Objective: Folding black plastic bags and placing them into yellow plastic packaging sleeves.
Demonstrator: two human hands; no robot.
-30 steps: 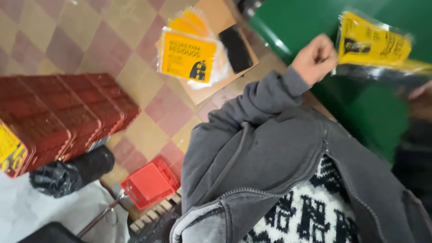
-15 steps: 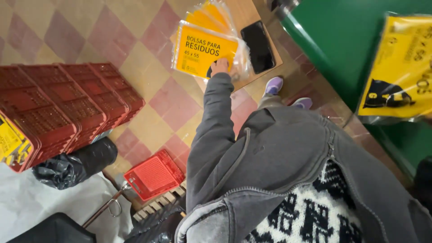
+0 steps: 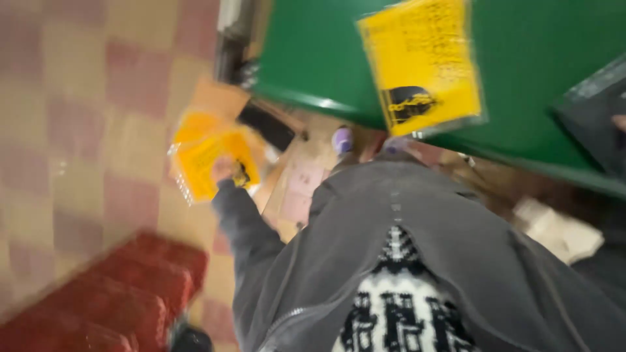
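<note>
Fingers of your left hand [image 3: 223, 169] pinch a yellow packet [image 3: 207, 156] beside the cardboard box [image 3: 293, 189]; another yellow packet [image 3: 424, 65] lies above it; your right hand is unseen.

Flat yellow plastic packet with dark print [image 3: 212, 156]: low over cardboard on checked floor, tilted, blurred, gripped at lower right edge. Second flat yellow plastic packet with black picture [image 3: 424, 65]: held up before green surface, slightly tilted, clear edge showing.
</note>
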